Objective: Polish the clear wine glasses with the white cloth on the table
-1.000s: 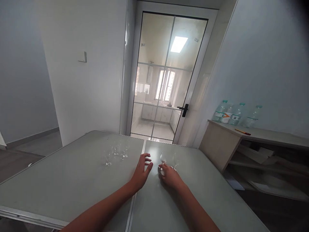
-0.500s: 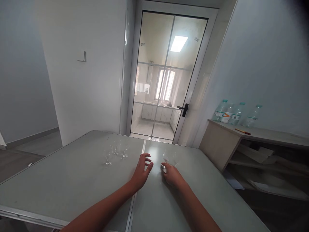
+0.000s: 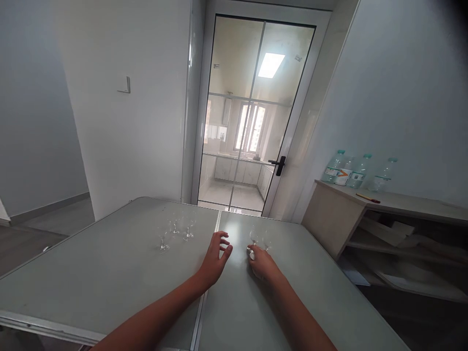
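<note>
Left hand (image 3: 213, 263): forearm extended from the lower edge; palm turned inward near the seam of the bench (image 3: 91, 273); fingers half curled, thumb set well apart, nothing held. Contact with the surface cannot be told.

Right hand (image 3: 263, 265): forearm slanted inward, knuckles uppermost; thumb and fingers closed narrowly on a clear glass piece (image 3: 251, 253), low over the right panel. The piece is mostly covered by the fingers; whether it is joined to the glass bowl (image 3: 255, 235) just beyond cannot be told.

Second glass (image 3: 267, 240): placed beside that bowl, lower part hidden by the hand.

Stemmed glasses (image 3: 164, 246): three, grouped upright on the left panel; rims hard to make out.
</note>
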Demonstrator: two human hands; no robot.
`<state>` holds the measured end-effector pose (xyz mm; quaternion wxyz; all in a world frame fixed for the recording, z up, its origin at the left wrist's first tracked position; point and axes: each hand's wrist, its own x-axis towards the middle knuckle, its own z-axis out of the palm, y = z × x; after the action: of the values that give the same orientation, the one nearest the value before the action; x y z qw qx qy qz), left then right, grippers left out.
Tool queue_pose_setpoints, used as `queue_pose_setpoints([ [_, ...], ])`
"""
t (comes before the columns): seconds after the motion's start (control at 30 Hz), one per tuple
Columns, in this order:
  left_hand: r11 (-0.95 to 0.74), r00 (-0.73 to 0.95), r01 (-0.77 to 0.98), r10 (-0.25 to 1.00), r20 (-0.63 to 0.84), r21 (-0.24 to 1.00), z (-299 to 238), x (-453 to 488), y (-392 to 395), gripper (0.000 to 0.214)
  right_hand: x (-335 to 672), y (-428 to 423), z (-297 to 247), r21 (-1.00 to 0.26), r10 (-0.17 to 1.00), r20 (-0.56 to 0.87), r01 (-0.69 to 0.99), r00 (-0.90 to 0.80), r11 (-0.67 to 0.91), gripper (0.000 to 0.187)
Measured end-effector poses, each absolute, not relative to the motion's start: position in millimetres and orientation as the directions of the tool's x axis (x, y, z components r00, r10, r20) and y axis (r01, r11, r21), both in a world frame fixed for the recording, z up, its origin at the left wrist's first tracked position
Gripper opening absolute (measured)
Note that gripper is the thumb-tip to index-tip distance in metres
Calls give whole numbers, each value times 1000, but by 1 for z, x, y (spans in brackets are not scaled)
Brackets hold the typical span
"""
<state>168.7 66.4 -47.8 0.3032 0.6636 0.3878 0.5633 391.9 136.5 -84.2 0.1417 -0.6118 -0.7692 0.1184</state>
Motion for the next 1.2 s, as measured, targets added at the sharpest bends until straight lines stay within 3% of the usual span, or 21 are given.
queue_pose_setpoints([
  [0.53, -524, 52, 204, 849, 525, 827, -45, 166, 67, 26, 400, 125, -81, -347, 967, 65, 903, -248, 255, 49],
  [0.73, -511, -32, 289, 840, 542, 809, -44, 158, 76, 28, 404, 125, -80, -330, 975, 37, 919, -217, 217, 54],
  [0.93, -302, -141, 451, 905, 402, 840, -49, 140, 97, 38, 404, 117, -75, -299, 978, 25, 932, -206, 204, 57],
  [1.2, -95, -304, 673, 868, 392, 733, -49, 103, 122, 69, 396, 111, -69, -266, 980, 31, 944, -196, 197, 44],
])
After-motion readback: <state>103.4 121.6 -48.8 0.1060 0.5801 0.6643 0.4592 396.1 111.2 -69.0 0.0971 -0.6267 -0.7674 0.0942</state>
